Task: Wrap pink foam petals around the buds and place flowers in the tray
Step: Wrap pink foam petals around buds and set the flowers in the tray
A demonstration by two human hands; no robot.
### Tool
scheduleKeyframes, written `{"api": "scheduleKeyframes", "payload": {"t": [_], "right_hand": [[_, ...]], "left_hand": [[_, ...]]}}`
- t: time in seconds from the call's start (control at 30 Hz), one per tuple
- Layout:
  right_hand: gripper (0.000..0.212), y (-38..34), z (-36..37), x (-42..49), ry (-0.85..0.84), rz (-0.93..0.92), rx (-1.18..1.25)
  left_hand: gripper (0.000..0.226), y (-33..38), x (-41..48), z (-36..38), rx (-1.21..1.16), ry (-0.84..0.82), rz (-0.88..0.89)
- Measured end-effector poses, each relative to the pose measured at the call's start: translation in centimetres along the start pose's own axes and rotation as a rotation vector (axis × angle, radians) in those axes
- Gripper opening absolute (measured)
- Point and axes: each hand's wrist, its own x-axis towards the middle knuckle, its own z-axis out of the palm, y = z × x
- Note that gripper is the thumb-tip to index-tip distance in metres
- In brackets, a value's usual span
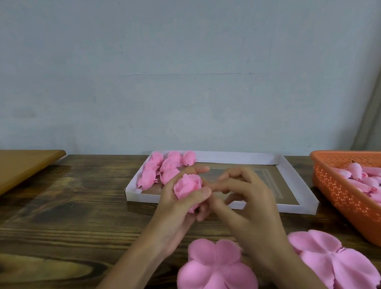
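Left hand [182, 203] cups flower [187, 187]; right hand [244, 199] curled alongside.

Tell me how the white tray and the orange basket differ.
The white tray is shallow with plain solid walls; the orange basket is deeper with perforated walls. The tray holds finished pink flowers clustered at its far left corner, mostly bare elsewhere; the basket is packed with unwrapped buds. Both sit on the wooden table.
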Motion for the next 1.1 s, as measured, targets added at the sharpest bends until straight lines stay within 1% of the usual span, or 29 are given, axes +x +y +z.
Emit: {"api": "scheduleKeyframes", "payload": {"t": [0.07, 0.13, 0.2, 0.27, 0.33, 0.5, 0.57, 0.63, 0.73, 0.83, 0.93, 1.03, 1.1], "right_hand": [[0.037, -0.1, -0.5, 0.3, 0.025, -0.033, 0.012], [0.042, -0.3, -0.5, 0.3, 0.003, -0.100, -0.036], [0.037, -0.2, -0.3, 0.0, -0.047, -0.149, -0.123], [0.028, 0.1, 0.0, -0.3, -0.083, -0.151, -0.195], [0.022, 0.1, 0.2, -0.5, -0.101, -0.148, -0.207], [0.020, 0.0, -0.1, -0.5, -0.102, -0.168, -0.164], [0.020, -0.1, -0.3, -0.4, -0.113, -0.172, -0.174], [0.022, -0.2, -0.4, -0.4, -0.125, -0.207, -0.224], [0.021, -0.4, -0.4, -0.4, -0.117, -0.281, -0.288], [0.020, -0.3, -0.4, -0.4, -0.111, -0.325, -0.328], [0.021, -0.2, -0.3, -0.5, -0.101, -0.330, -0.314], [0.022, 0.0, -0.2, -0.6, -0.125, -0.311, -0.292], [0.023, 0.0, -0.1, -0.6, -0.154, -0.291, -0.278]], "left_hand": [[0.046, -0.2, 0.0, -0.4, 0.110, 0.005, 0.027], [0.042, -0.4, 0.0, -0.5, 0.278, -0.002, 0.091], [0.037, -0.6, 0.0, -0.4, 0.337, -0.047, 0.170], [0.026, -1.0, 0.1, -0.4, 0.374, -0.067, 0.225], [0.017, -1.4, 0.4, -0.5, 0.420, -0.065, 0.249], [0.017, -1.7, 0.4, -0.4, 0.335, -0.083, 0.272], [0.021, -1.7, 0.4, -0.3, 0.303, -0.098, 0.274], [0.022, -1.7, 0.4, -0.3, 0.326, -0.086, 0.263], [0.014, -1.5, 0.3, -0.1, 0.342, -0.074, 0.241], [0.017, -1.4, 0.2, 0.0, 0.369, -0.016, 0.239], [0.019, -1.3, 0.1, 0.1, 0.378, -0.011, 0.247], [0.033, -1.2, 0.1, 0.4, 0.355, -0.008, 0.229], [0.031, -1.2, 0.0, 0.4, 0.340, -0.002, 0.219]]}}
